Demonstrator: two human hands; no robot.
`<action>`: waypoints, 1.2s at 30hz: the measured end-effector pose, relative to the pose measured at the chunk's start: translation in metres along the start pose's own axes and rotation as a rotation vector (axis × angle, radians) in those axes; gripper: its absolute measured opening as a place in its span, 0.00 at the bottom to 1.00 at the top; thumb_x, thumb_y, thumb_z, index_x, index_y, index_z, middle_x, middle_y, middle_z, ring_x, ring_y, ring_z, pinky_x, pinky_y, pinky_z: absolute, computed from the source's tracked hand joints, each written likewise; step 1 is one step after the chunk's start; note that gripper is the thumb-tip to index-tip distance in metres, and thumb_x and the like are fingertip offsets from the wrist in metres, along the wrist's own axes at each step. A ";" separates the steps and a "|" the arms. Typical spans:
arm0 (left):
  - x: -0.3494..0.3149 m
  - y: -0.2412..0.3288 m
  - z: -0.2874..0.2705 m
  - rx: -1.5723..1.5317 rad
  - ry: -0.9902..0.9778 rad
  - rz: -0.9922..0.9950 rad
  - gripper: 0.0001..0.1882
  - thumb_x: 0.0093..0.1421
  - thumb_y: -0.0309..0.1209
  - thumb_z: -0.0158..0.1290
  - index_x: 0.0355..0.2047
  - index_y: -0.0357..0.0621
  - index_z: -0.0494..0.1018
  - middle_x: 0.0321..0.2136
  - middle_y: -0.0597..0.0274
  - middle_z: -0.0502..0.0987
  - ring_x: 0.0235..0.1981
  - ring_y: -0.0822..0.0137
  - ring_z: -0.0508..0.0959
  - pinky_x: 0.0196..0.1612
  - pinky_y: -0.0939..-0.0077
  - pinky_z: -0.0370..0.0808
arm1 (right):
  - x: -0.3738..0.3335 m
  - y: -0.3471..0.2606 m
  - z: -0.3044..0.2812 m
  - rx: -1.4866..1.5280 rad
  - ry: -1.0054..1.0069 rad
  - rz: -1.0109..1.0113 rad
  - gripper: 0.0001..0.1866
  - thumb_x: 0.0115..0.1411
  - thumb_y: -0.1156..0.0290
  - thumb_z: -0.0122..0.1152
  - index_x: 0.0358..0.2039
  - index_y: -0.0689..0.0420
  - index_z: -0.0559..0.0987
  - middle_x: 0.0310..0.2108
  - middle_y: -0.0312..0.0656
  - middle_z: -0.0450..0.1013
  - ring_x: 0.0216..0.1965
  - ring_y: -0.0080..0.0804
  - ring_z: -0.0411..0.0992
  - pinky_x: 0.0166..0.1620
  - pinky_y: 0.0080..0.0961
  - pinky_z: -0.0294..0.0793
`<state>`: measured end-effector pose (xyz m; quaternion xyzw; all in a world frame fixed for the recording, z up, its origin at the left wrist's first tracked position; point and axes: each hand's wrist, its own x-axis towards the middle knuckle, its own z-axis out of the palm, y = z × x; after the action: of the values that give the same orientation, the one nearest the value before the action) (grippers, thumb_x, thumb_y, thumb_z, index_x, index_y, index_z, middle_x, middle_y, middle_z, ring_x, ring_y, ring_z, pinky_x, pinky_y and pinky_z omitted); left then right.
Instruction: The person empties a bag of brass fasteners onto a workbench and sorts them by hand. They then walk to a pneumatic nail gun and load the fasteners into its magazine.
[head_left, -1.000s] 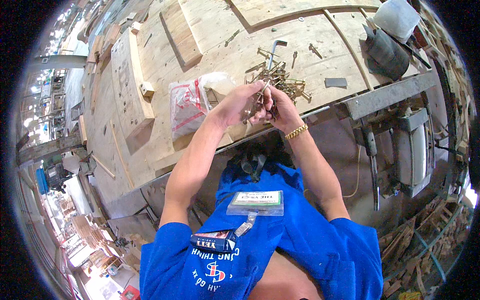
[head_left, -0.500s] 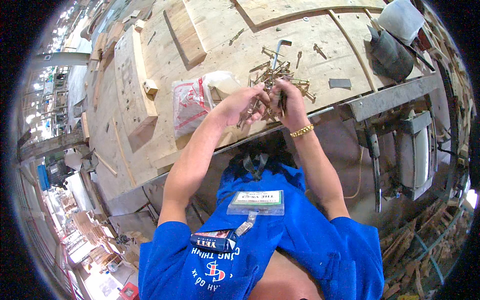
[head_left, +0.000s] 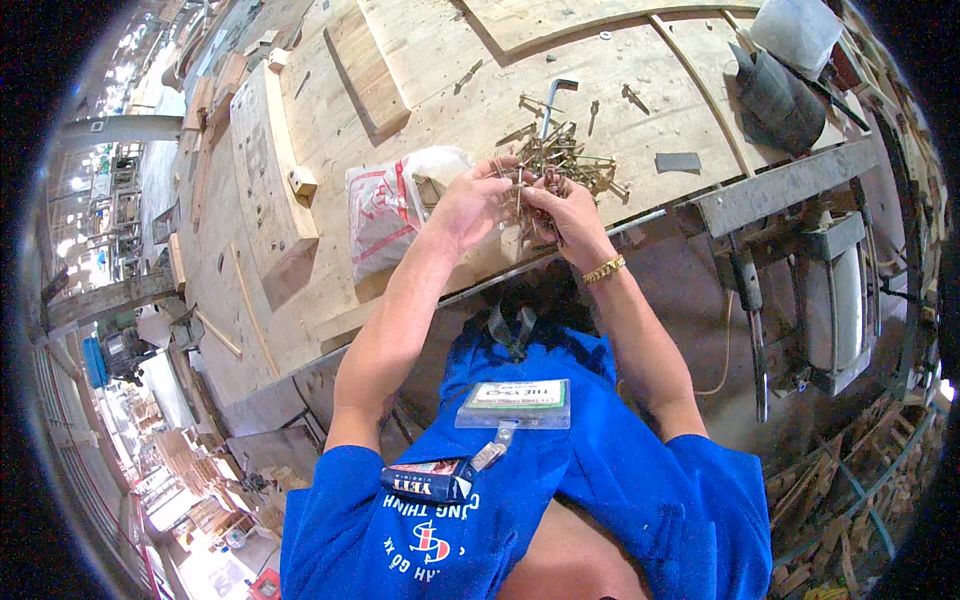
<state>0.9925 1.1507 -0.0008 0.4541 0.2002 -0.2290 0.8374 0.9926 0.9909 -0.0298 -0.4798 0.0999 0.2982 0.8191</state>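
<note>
A heap of brassy bolts (head_left: 585, 168) lies near the front edge of the wooden worktable (head_left: 450, 110). At the heap's near side, my left hand (head_left: 470, 208) pinches a bolt between thumb and fingers. Close beside it, my right hand (head_left: 572, 212) is closed around several bolts, and its fingertips meet the ones at the left hand. How many it holds is hidden by the fingers. An L-shaped hex key (head_left: 550, 105) sticks out of the heap's far side. A white plastic bag (head_left: 380, 225) with red print rests left of my left hand.
Loose bolts (head_left: 634, 98) lie beyond the heap. A small dark grey rectangle (head_left: 678, 162) is to the right, with a dark roll (head_left: 785, 110) farther on. Wooden boards (head_left: 365, 70) lie at the back and left. A metal beam (head_left: 785, 185) runs along the right front edge.
My left hand has shifted slightly and raised its fingers with a bolt. My right hand has turned, its thumb now pointing toward the left hand.
</note>
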 end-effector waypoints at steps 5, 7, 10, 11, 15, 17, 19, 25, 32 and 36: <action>-0.003 -0.002 0.007 0.001 0.010 0.038 0.14 0.61 0.22 0.42 0.47 0.38 0.67 0.37 0.59 0.75 0.35 0.66 0.76 0.39 0.70 0.75 | 0.000 -0.002 0.002 -0.086 -0.023 0.035 0.12 0.56 0.67 0.62 0.38 0.57 0.75 0.26 0.32 0.71 0.22 0.14 0.66 0.21 0.13 0.63; -0.004 -0.001 0.009 0.050 -0.031 0.009 0.14 0.61 0.23 0.41 0.47 0.38 0.68 0.37 0.60 0.74 0.34 0.68 0.76 0.38 0.71 0.76 | -0.001 0.000 0.003 -0.131 -0.018 0.065 0.15 0.54 0.66 0.64 0.40 0.58 0.76 0.28 0.33 0.73 0.24 0.15 0.68 0.24 0.13 0.66; -0.008 -0.001 0.018 0.206 0.068 0.050 0.15 0.62 0.24 0.41 0.47 0.36 0.69 0.36 0.61 0.74 0.32 0.70 0.75 0.35 0.73 0.76 | 0.003 0.005 -0.003 -0.129 -0.033 -0.014 0.17 0.52 0.66 0.66 0.42 0.58 0.75 0.29 0.33 0.73 0.25 0.16 0.68 0.25 0.13 0.66; -0.013 -0.005 0.023 0.251 0.106 0.071 0.16 0.62 0.26 0.41 0.48 0.35 0.68 0.35 0.60 0.74 0.29 0.72 0.75 0.33 0.77 0.75 | 0.001 0.004 -0.003 -0.113 -0.086 -0.046 0.20 0.51 0.66 0.67 0.43 0.59 0.75 0.30 0.34 0.74 0.26 0.16 0.69 0.26 0.13 0.67; -0.021 -0.014 0.026 0.523 0.241 0.208 0.16 0.61 0.26 0.45 0.49 0.35 0.70 0.27 0.62 0.76 0.26 0.70 0.76 0.34 0.74 0.76 | -0.001 0.005 0.001 -0.258 -0.078 -0.095 0.16 0.50 0.67 0.64 0.38 0.61 0.75 0.23 0.32 0.71 0.21 0.15 0.65 0.22 0.15 0.64; -0.022 0.005 0.012 1.152 0.255 0.407 0.15 0.59 0.24 0.46 0.46 0.34 0.70 0.26 0.54 0.77 0.26 0.65 0.78 0.34 0.70 0.76 | 0.004 0.008 0.002 -0.257 -0.053 -0.118 0.13 0.50 0.68 0.63 0.35 0.61 0.75 0.20 0.32 0.70 0.20 0.15 0.64 0.22 0.16 0.63; -0.021 0.030 -0.012 1.755 0.180 0.389 0.12 0.56 0.24 0.47 0.39 0.32 0.72 0.26 0.47 0.77 0.29 0.58 0.79 0.34 0.66 0.76 | 0.006 0.010 -0.001 -0.122 -0.038 -0.108 0.07 0.50 0.73 0.59 0.30 0.62 0.74 0.20 0.34 0.70 0.17 0.16 0.64 0.19 0.15 0.61; -0.002 0.040 -0.061 2.445 0.037 0.023 0.14 0.51 0.23 0.46 0.37 0.29 0.71 0.29 0.43 0.78 0.34 0.48 0.79 0.36 0.58 0.76 | 0.016 0.014 -0.005 0.090 0.099 -0.096 0.08 0.50 0.73 0.58 0.31 0.61 0.74 0.21 0.34 0.71 0.18 0.17 0.65 0.21 0.17 0.63; 0.000 0.040 -0.087 2.441 -0.133 -0.054 0.20 0.49 0.24 0.48 0.43 0.29 0.65 0.29 0.43 0.77 0.34 0.48 0.79 0.35 0.57 0.75 | 0.015 0.010 -0.010 0.054 0.036 -0.087 0.05 0.55 0.72 0.57 0.31 0.58 0.72 0.23 0.34 0.71 0.17 0.15 0.65 0.16 0.11 0.61; -0.003 0.040 -0.094 2.354 -0.161 0.027 0.14 0.51 0.25 0.47 0.39 0.33 0.64 0.30 0.40 0.76 0.35 0.47 0.78 0.35 0.57 0.73 | 0.014 0.010 -0.009 0.085 0.031 -0.092 0.05 0.56 0.72 0.57 0.32 0.58 0.72 0.23 0.34 0.71 0.16 0.14 0.64 0.16 0.11 0.60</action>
<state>1.0008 1.2509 -0.0207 0.9331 -0.1926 -0.2917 -0.0847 0.9989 0.9921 -0.0482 -0.4534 0.1030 0.2482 0.8498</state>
